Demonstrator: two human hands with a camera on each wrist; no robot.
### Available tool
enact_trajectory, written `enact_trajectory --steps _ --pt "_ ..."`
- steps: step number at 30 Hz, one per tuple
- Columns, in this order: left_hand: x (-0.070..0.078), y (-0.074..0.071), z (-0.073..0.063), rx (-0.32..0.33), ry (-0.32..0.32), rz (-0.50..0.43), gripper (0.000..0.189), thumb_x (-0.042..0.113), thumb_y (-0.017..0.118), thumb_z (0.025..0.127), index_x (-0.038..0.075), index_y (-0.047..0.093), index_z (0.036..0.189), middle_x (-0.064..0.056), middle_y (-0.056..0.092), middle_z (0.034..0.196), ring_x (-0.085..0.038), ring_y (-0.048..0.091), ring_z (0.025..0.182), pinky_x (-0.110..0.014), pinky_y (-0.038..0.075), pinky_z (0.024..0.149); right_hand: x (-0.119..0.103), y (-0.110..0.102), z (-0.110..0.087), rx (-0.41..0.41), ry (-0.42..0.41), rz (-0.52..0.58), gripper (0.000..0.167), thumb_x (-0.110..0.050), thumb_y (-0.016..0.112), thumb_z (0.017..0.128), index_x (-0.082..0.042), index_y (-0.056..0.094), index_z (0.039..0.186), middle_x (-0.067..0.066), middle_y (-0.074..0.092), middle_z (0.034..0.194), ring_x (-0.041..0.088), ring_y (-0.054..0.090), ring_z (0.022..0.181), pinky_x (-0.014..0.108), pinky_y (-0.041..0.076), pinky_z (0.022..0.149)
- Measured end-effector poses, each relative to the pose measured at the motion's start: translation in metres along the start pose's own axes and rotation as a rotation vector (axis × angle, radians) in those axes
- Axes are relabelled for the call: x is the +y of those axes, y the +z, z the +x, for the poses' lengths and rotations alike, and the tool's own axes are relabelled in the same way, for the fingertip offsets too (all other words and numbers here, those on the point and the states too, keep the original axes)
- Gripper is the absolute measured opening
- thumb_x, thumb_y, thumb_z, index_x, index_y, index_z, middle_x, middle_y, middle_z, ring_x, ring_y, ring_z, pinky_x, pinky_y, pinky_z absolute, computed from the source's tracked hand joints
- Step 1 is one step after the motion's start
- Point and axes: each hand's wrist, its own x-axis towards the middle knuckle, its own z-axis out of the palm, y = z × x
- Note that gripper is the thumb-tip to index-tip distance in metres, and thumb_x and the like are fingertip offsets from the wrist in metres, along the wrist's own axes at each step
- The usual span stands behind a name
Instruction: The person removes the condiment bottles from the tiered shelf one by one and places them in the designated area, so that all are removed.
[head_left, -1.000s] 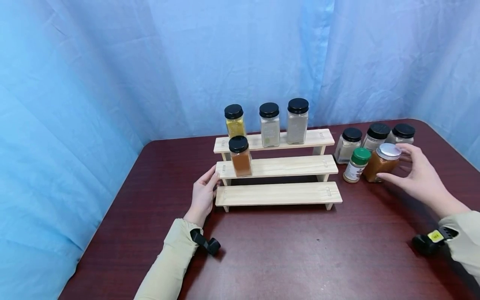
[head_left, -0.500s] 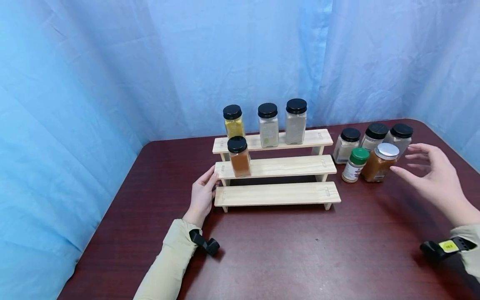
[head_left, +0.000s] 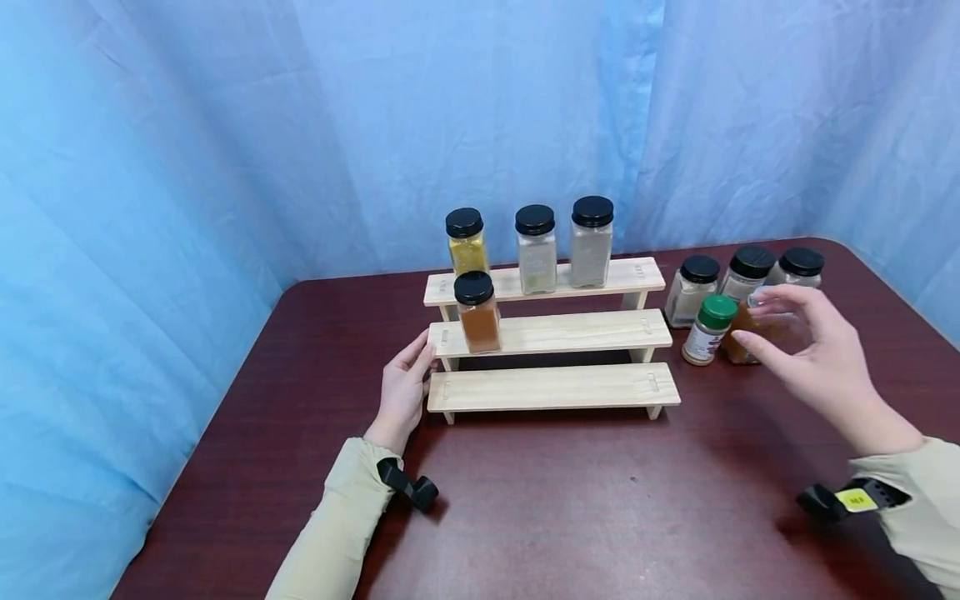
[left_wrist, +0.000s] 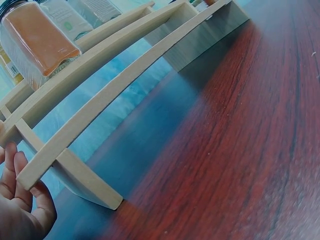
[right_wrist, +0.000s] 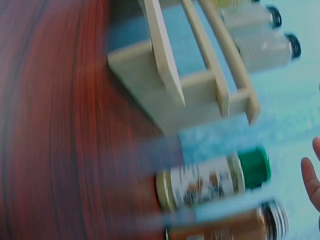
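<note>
A three-step wooden shelf rack point(head_left: 555, 390) stands mid-table. My left hand point(head_left: 402, 392) holds the left end of its middle step, thumb near the top edge; fingertips also show by the rack end in the left wrist view. On that step stands a black-lidded jar of orange-brown powder point(head_left: 482, 327). My right hand point(head_left: 821, 367), thumb and fingers spread apart, is in front of a silver-lidded jar of brown contents point(head_left: 738, 342), hiding most of it. Beside that jar is a small green-lidded spice bottle point(head_left: 705, 340). In the right wrist view fingers point(right_wrist: 311, 182) appear apart from both.
The top step carries a jar of yellow powder point(head_left: 468, 252) and two pale jars point(head_left: 537, 262), all black-lidded. Behind the green-lidded bottle several black-lidded jars point(head_left: 688, 298) stand close together. A blue curtain point(head_left: 375, 125) hangs behind the dark red table point(head_left: 555, 500).
My right hand first drew back right from the silver-lidded jar, then came back left in front of it toward the green-lidded bottle. My left hand has stayed on the rack.
</note>
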Motion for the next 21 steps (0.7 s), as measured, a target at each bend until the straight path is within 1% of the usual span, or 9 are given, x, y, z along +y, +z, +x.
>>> enact_trajectory --steps 5,10,15,21 --pt "0.000 0.000 0.000 -0.001 0.000 0.005 0.040 0.012 0.054 0.097 0.007 0.051 0.137 0.013 0.063 0.089 -0.004 0.052 0.072 -0.015 0.042 0.056 -0.017 0.023 0.004 -0.036 -0.020 0.059 0.058 0.025 0.069 0.067 0.010 0.051 0.120 -0.020 0.054 0.112 -0.009 0.055 0.096 0.003 0.041 0.079" --pt "0.000 0.000 -0.001 0.003 -0.004 0.007 0.040 0.011 0.053 0.097 0.008 0.051 0.137 0.013 0.063 0.091 -0.004 0.052 0.072 -0.015 0.043 0.057 -0.030 0.048 0.008 -0.071 -0.017 0.171 0.053 0.024 0.068 0.069 0.009 0.053 0.118 -0.015 0.057 0.109 -0.004 0.056 0.098 0.007 0.041 0.085" --pt "0.000 0.000 -0.001 0.003 0.002 0.011 0.040 0.012 0.054 0.097 0.008 0.051 0.137 0.011 0.064 0.094 -0.004 0.052 0.072 -0.015 0.043 0.056 -0.037 0.071 0.012 -0.142 -0.031 0.225 0.049 0.020 0.069 0.073 0.006 0.053 0.118 -0.013 0.055 0.109 -0.003 0.054 0.099 0.009 0.043 0.086" --pt "0.002 0.000 -0.001 0.001 0.000 0.007 0.040 0.011 0.053 0.097 0.007 0.051 0.137 0.012 0.063 0.093 -0.003 0.052 0.072 -0.015 0.043 0.058 -0.047 0.097 0.019 -0.211 -0.010 0.306 0.044 0.014 0.068 0.078 0.004 0.053 0.118 0.000 0.057 0.108 0.001 0.055 0.099 0.012 0.046 0.086"
